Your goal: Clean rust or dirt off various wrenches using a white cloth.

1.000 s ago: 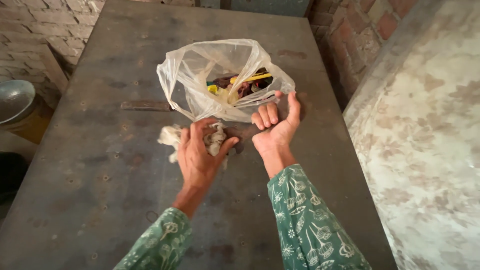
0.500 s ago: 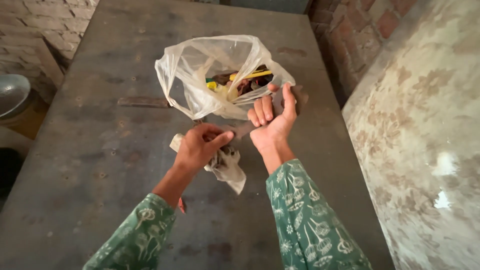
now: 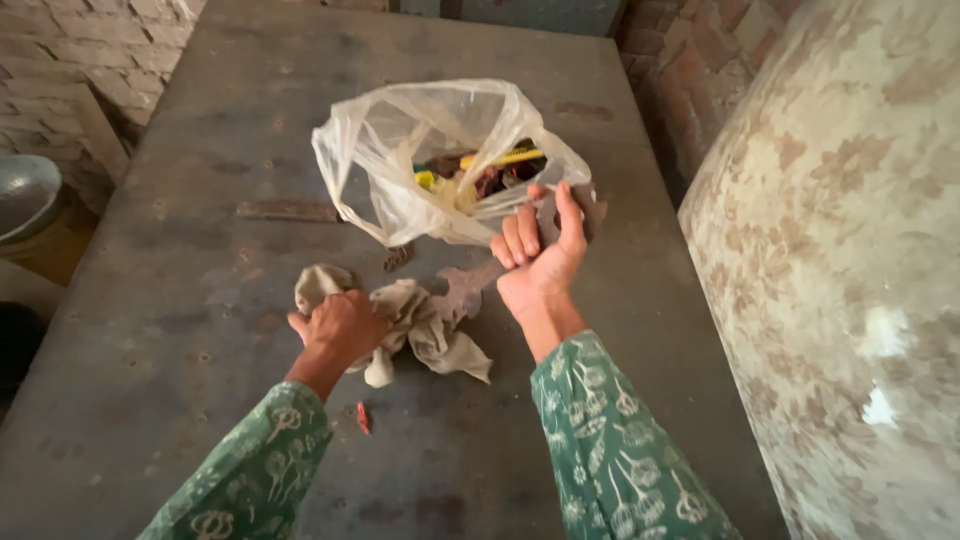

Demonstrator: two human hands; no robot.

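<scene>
Both sleeves (image 3: 610, 440) are green with white floral print. The crumpled cloth rag (image 3: 420, 325) is dirty beige — the thin plastic bag (image 3: 400, 150) translucent white, yellow showing inside. The metal table (image 3: 200, 250) is dull grey, rust-spotted — brick wall (image 3: 700, 60) red.

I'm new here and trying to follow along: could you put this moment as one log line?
left hand: grips rag on table | right hand: holds rusty wrench, palm up | behind: open plastic bag of tools
</scene>
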